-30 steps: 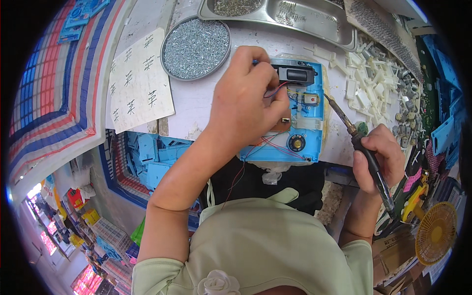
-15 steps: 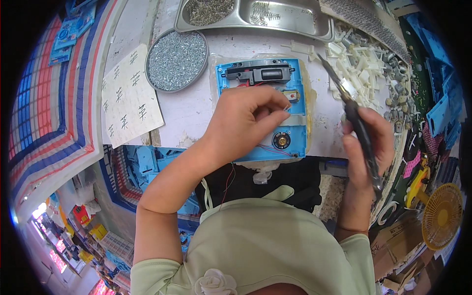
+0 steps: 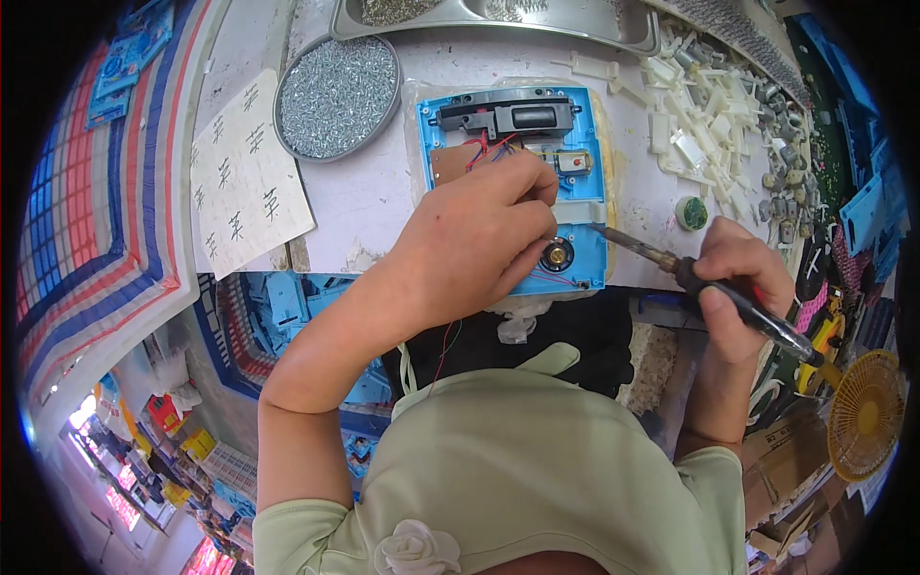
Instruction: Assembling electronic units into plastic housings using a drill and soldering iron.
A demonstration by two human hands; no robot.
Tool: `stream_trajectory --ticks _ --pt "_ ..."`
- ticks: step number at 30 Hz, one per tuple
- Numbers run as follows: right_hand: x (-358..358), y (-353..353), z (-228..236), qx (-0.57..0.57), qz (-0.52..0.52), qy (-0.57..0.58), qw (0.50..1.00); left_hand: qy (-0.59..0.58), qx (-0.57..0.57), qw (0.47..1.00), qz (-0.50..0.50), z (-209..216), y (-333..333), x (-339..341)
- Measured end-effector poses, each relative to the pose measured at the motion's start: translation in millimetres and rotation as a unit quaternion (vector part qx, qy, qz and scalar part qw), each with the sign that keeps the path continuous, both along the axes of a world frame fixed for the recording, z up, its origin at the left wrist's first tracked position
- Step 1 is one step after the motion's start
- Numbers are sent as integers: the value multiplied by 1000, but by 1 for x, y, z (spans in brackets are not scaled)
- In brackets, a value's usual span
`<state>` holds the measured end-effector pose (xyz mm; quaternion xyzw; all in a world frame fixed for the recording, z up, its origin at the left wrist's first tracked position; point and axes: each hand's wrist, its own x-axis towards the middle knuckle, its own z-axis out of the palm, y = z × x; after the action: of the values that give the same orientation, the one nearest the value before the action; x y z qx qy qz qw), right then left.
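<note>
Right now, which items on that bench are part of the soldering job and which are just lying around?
In use:
- blue shell with wires and round speaker
- left hand, resting on the shell
- soldering iron, gripped by right hand, tip at the shell's edge

Lying about:
- screw dish
- paper sheet
- metal tray
- white plastic parts
- yellow fan

I see a small assembly workshop: screw dish [image 3: 336, 94], soldering iron [image 3: 714, 287], piled plastic parts [image 3: 709, 125] on the bench [image 3: 369, 196].
</note>
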<state>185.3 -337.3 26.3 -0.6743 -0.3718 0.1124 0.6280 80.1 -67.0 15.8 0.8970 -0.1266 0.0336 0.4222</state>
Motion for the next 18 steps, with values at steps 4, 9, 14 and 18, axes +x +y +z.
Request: stream_trajectory --ticks 4,9,14,18 --pt "9 13 -3 -26 61 -27 997 -1 7 1000 -10 -1 3 3" --pt "15 21 -3 -55 99 -24 993 -2 15 1000 -25 -1 4 5" --pt "21 26 -3 -69 134 -27 988 -17 17 999 -24 -3 3 5" --pt "23 31 -4 -69 140 -33 987 -14 25 999 -25 -5 2 6"
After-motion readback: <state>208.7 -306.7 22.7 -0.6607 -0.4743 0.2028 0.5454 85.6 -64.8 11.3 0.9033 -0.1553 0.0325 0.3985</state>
